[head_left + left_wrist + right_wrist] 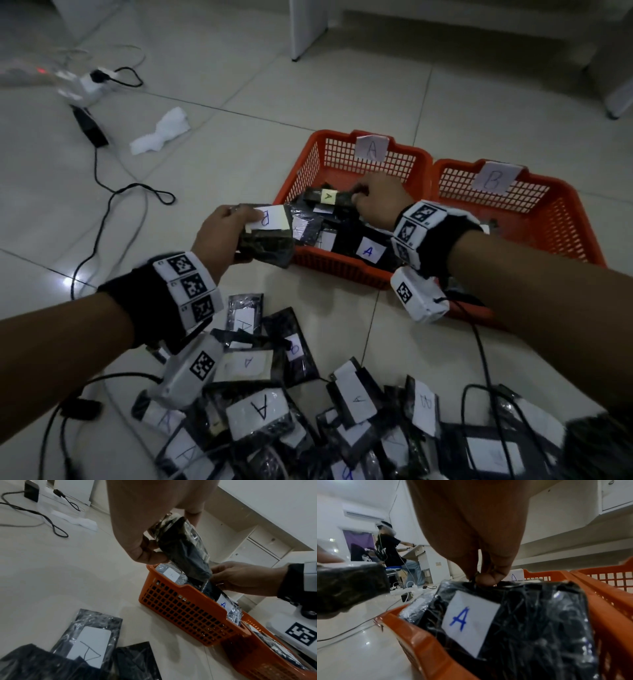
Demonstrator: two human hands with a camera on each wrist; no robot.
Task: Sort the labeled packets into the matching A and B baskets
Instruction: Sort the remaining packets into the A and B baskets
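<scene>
My left hand (239, 233) grips a dark packet with a white B label (267, 236) just left of the front corner of basket A (301, 171); the same B packet (181, 545) shows in the left wrist view. My right hand (359, 198) reaches into basket A and pinches the end of a packet with a yellow A label (329, 197). The pinching fingertips (488, 578) show above a blue-lettered A packet (471, 622) lying in the basket. Basket B (555, 222) stands right of A, each with a paper letter sign.
Several labeled packets (274, 394) lie heaped on the tiled floor near me. Black cables (102, 212), a power strip (92, 82) and a crumpled white cloth (161, 132) lie at the left. White furniture legs (305, 31) stand behind. Another person (390, 550) sits at a desk.
</scene>
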